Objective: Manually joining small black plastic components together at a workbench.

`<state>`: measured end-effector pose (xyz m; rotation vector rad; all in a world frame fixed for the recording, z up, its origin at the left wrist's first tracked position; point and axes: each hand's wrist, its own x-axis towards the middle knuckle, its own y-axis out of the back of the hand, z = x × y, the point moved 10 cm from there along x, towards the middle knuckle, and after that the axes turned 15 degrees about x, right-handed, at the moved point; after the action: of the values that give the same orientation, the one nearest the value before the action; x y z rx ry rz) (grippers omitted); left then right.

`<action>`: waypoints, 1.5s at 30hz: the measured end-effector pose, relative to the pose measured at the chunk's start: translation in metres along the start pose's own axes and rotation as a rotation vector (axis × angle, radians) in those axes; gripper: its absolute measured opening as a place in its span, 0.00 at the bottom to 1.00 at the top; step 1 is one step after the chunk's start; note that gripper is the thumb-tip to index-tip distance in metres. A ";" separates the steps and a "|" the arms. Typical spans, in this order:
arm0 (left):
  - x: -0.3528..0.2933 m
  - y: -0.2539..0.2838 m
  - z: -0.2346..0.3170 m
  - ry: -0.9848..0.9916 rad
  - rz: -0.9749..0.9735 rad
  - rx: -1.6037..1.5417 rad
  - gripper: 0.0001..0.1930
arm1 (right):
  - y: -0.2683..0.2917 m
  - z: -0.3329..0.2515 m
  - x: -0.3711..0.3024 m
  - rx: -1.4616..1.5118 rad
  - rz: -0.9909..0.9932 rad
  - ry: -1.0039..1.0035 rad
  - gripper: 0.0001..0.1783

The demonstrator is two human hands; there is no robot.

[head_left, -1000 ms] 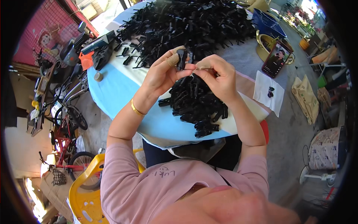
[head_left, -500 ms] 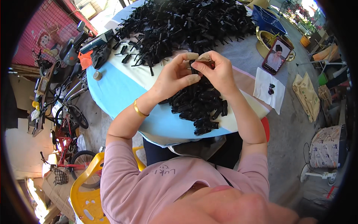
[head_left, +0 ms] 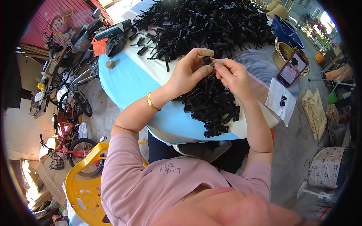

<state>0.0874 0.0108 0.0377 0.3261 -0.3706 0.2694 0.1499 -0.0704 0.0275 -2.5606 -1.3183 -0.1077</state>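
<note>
Over the table, my left hand [head_left: 185,73] is closed, with a small black strap piece [head_left: 207,60] held between its thumb and index finger. Tan tape wraps several of my fingertips. My right hand [head_left: 234,77] meets it from the other side, thumb and index pinched together against the piece's end. Fingers cover most of what the right hand grips, so I cannot make it out. Beyond both hands spreads a big heap of black strap pieces [head_left: 211,26]. Below them, nearer my body, lies a smaller, tidier pile of folded black pieces [head_left: 211,107].
A phone [head_left: 292,69] leans by a gold pot [head_left: 279,58] at the right, near white paper [head_left: 274,107] and a blue tray [head_left: 288,32]. A tape roll [head_left: 110,64], an orange bag [head_left: 99,46] and a black bag [head_left: 115,45] lie left. A yellow chair [head_left: 85,190] stands beside me.
The whole view has shifted, so the table sits further right and lower. My left fingers now pinch the black piece, and my right thumb and index have closed in beside it.
</note>
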 end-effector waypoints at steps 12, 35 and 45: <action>-0.005 0.009 0.006 -0.086 0.124 0.177 0.13 | -0.006 0.000 -0.003 -0.035 -0.019 0.102 0.08; 0.029 0.080 -0.031 -0.072 0.429 1.360 0.21 | 0.009 -0.019 -0.002 -0.316 0.067 0.285 0.07; 0.030 0.078 -0.018 -0.105 0.481 1.192 0.24 | 0.007 -0.026 -0.005 -0.391 0.046 0.371 0.08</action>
<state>0.0956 0.0942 0.0535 1.4329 -0.3548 0.9473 0.1539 -0.0845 0.0507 -2.6909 -1.1836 -0.8642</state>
